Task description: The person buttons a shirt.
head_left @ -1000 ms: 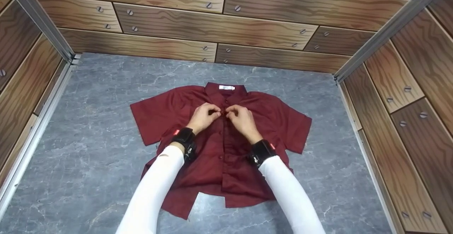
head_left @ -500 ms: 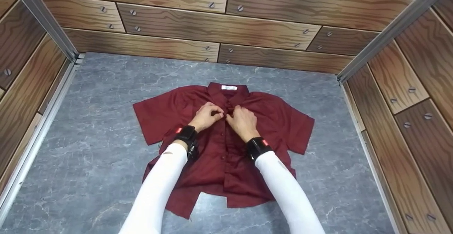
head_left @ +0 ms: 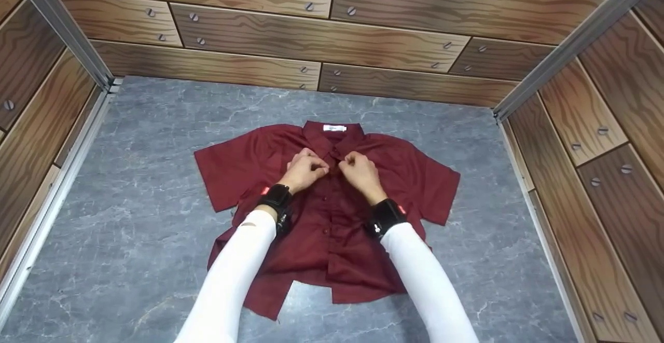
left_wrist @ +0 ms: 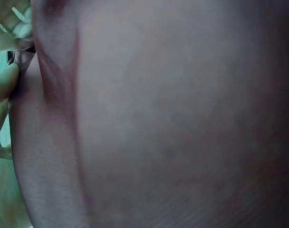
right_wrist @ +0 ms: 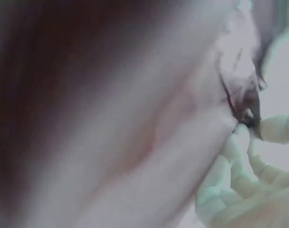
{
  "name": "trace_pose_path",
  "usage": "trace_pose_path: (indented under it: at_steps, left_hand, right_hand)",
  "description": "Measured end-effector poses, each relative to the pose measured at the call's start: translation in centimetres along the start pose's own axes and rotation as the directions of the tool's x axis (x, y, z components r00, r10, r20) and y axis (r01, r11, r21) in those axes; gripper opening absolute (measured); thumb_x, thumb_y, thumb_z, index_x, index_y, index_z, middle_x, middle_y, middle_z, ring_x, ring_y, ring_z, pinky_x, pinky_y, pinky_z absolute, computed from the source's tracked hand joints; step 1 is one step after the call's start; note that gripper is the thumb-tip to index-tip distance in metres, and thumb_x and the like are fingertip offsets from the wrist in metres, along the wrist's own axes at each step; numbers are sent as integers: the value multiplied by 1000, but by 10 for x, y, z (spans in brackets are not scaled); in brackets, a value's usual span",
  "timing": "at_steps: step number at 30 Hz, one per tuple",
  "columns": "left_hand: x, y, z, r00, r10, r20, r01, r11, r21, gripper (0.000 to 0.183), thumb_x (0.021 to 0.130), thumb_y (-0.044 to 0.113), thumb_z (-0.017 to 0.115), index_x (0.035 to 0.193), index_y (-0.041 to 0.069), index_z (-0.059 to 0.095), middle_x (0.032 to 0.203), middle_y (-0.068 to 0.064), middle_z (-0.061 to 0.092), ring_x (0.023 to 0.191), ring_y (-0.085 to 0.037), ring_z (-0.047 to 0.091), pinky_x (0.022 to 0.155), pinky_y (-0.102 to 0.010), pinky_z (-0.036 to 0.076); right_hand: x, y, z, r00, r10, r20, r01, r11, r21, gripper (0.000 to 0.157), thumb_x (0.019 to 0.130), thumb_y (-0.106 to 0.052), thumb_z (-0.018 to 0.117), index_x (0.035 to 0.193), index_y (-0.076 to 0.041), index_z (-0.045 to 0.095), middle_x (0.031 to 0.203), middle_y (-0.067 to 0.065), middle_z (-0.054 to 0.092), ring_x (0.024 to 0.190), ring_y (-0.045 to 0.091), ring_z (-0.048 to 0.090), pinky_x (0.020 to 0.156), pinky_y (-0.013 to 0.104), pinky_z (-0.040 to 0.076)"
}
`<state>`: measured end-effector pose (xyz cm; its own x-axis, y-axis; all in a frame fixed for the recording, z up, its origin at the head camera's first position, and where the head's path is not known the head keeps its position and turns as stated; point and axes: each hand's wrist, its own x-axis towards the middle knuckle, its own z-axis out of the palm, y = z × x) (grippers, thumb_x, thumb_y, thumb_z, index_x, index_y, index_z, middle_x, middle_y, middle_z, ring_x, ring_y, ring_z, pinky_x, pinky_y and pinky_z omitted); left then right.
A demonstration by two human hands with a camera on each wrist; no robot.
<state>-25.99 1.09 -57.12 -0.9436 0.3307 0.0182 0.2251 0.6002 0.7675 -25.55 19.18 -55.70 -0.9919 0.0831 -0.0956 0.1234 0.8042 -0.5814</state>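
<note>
A dark red short-sleeved shirt (head_left: 290, 249) lies front up, its collar away from me and a white label (head_left: 334, 128) inside the neck. My left hand (head_left: 306, 172) pinches the front edge below the collar between thumb and fingertips. Just across the front opening, my right hand (head_left: 361, 173) has thumb and index finger drawn together on the cloth. Close up in the right wrist view, fingertips (right_wrist: 240, 135) meet a dark fold with a small bright spot. Blurred cloth fills most of the left wrist view. Lower on the front, small buttons (head_left: 325, 231) show.
The shirt is spread on a grey marbled surface (head_left: 129, 187). Wood-patterned panels (head_left: 259, 26) stand at the back and both sides, with metal rails (head_left: 560, 47) at the corners. The shirt's lower hem is uneven, its left corner (head_left: 267, 301) hanging lower.
My right hand first turned over the front opening, its thumb pointing at the edge. Now it sits slightly further right, fingertips drawn together. The left hand stays nearly in place.
</note>
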Motion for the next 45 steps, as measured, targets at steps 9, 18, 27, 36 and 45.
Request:
trace_pose_path:
  at_steps: [9,18,27,36,45]
  left_hand:
    - [2,-2,5,1000,5,-6,-5,1000,21,13,88,23,68,95,17,76,108,-6,55,107,-27,49,86,-47,36]
    - [2,-1,7,1000,-16,-5,16,999,39,12,88,25,67,94,19,75,113,-6,52,109,-28,47,88,-47,34]
    - [1,-1,6,1000,-29,12,29,999,26,15,88,25,68,98,18,76,115,-7,52,110,-28,46,90,-48,33]
    - [0,4,5,999,-37,10,36,998,53,12,86,24,69,94,20,77,113,-6,52,108,-27,46,90,-47,33]
    - [-1,11,6,998,-70,-2,70,993,100,13,89,27,66,95,21,75,110,-5,54,108,-26,46,93,-50,29]
  right_hand:
    - [-3,12,-8,998,-44,-34,48,991,125,24,90,-36,62,80,-15,72,77,-1,67,77,20,61,70,33,46]
    - [-11,18,-9,992,-94,81,77,980,186,14,89,-20,64,94,-10,72,83,0,69,77,12,61,69,25,45]
    - [-11,15,-3,987,-149,56,139,979,152,11,85,-19,67,93,-12,69,91,1,71,84,17,64,78,32,49]
    - [-13,9,-3,975,-210,68,198,969,145,9,87,-19,66,92,-14,71,93,1,71,84,16,65,77,32,50]
    - [-15,7,-4,971,-232,54,221,962,160,8,87,-20,67,91,-14,71,90,0,71,84,15,66,77,32,51]
